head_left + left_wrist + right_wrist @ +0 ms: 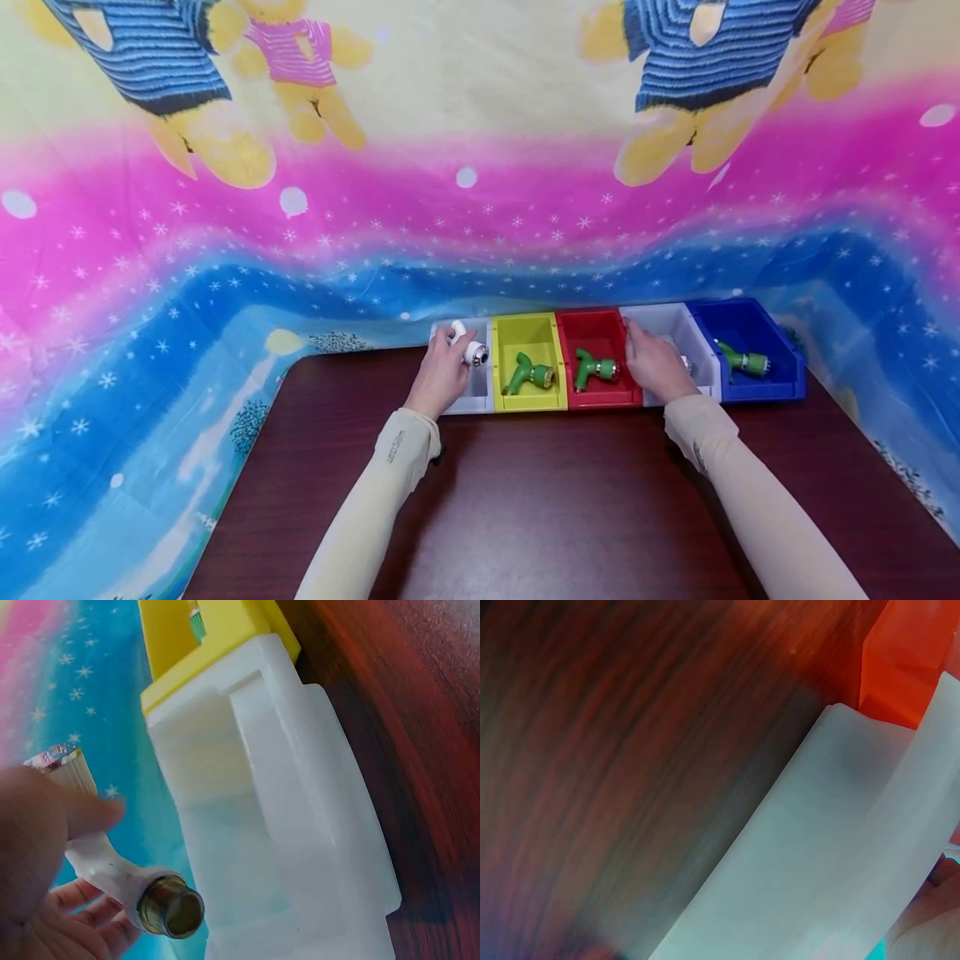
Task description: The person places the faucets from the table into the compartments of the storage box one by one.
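In the head view, my left hand (442, 371) grips a white Y-shaped tap fitting (470, 348) with a chrome end, above the leftmost white bin (475, 403). The left wrist view shows the fitting's open brass-coloured threaded end (180, 911) beside that bin's opening, with the thumb across its body. My right hand (656, 362) reaches over the right white bin (678, 317), fingers near the wall next to the red bin. A small white and chrome part (686, 364) shows beside it. In the right wrist view, the bin's wall (802, 862) hides most of the hand.
A yellow bin (525, 329), a red bin (588, 323) and a blue bin (783, 375) complete the row, each with a green tap fitting inside. The bins stand at the back of a dark wooden table (555, 500), against a printed cloth (450, 287).
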Motion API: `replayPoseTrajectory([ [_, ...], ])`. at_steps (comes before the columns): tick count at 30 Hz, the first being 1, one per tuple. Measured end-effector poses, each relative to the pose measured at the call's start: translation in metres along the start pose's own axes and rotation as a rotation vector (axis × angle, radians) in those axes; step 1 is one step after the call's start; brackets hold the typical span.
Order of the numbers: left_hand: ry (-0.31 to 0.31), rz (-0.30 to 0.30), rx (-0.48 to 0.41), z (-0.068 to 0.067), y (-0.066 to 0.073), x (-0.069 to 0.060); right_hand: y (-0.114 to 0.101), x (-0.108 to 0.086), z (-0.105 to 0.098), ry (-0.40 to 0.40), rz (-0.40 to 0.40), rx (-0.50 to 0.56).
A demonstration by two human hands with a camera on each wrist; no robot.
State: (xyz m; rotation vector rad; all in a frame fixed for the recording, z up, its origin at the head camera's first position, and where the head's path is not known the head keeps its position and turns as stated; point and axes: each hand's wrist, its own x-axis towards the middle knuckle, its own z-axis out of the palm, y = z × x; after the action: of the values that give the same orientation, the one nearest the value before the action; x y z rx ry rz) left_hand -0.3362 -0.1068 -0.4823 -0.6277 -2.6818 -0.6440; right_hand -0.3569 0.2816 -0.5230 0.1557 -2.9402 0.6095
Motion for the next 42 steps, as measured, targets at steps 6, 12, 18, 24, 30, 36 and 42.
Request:
replayPoseTrajectory([
  [6,-0.041,-0.031,0.071,0.006,-0.003,0.009,-0.001,0.001,0.0,-0.022,0.019,0.01],
  [12,-0.056,-0.042,0.142,0.013,-0.007,0.013,-0.001,0.002,0.0,0.003,-0.002,0.011],
  [18,-0.049,-0.087,0.192,0.015,-0.01,0.012,-0.002,0.002,0.0,-0.007,0.007,0.014],
  [24,-0.038,-0.1,0.227,0.017,-0.015,0.009,-0.001,0.001,0.0,-0.003,0.008,0.007],
  [30,-0.012,-0.073,0.261,0.019,-0.018,0.006,-0.001,0.001,0.0,0.008,-0.005,0.008],
  [36,-0.012,-0.053,0.286,0.018,-0.018,0.006,0.0,0.0,0.001,0.005,-0.003,0.016],
  [42,-0.027,-0.044,0.308,0.019,-0.018,0.006,0.002,-0.001,0.0,-0.001,0.0,0.02],
])
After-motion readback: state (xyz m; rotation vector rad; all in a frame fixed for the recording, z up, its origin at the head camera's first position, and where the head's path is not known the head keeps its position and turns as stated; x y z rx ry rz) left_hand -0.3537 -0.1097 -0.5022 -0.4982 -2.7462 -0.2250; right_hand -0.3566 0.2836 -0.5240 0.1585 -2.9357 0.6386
